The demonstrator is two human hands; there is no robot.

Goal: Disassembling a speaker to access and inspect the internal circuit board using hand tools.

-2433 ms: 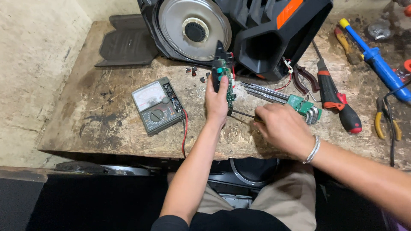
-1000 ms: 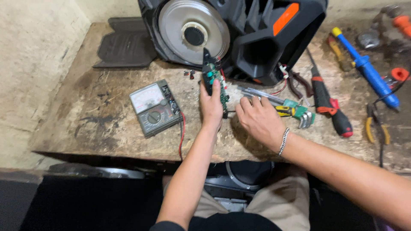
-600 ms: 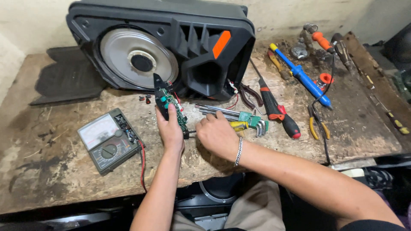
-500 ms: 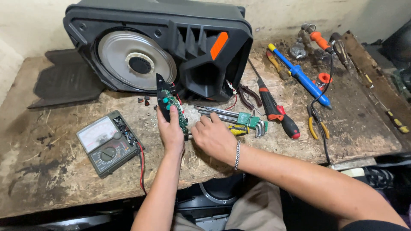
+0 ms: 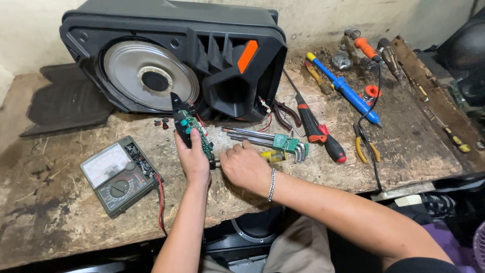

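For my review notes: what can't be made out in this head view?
- Tool tip in the right hand: hidden behind the hand and the circuit board.
- Left hand grip: fingers behind the board, hidden.
- Multimeter dial setting: too small.
- Red lead: runs off the workbench edge, its end unseen.
- Speaker cabinet: rear hidden by its own body.

The left hand [image 5: 193, 157] is raised with fingers curled in a grip, forearm running up from the lower edge. The right hand [image 5: 246, 167] sits just beside it, knuckles up, fingers bent, a bracelet on its wrist, forearm stretching in from the lower right
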